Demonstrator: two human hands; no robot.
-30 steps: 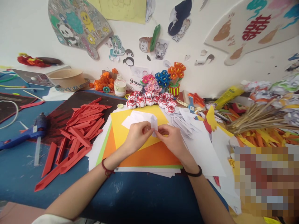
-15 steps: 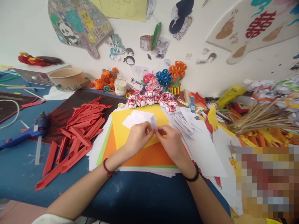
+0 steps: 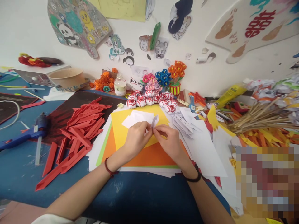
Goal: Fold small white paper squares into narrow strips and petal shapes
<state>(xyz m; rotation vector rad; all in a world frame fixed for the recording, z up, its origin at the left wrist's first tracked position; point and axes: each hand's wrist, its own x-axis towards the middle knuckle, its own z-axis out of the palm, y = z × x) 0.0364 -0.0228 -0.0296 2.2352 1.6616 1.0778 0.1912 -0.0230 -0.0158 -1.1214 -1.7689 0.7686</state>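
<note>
Between my fingertips is a small folded piece of white paper (image 3: 155, 120), its upper end sticking up past the fingers. My left hand (image 3: 138, 137) pinches it from the left, and my right hand (image 3: 168, 138) pinches its lower end from the right. The fingers hide the lower part of the fold. Just behind my left hand, loose white paper pieces (image 3: 133, 118) lie on a yellow sheet (image 3: 119, 132). Beneath that is an orange sheet (image 3: 144, 157), on top of green and white ones.
Folded red strips (image 3: 81, 124) are heaped on the left, beside a blue glue gun (image 3: 35, 132). Folded white strips (image 3: 183, 124) lie at right. Red-and-white paper flowers (image 3: 149, 101) line the back, near a glass jar (image 3: 120, 86). Bundled sticks (image 3: 254, 116) lie far right.
The white paper in my fingers has turned and now stands up as a narrow, creased shape. Both hands have shifted slightly left and stay close together.
</note>
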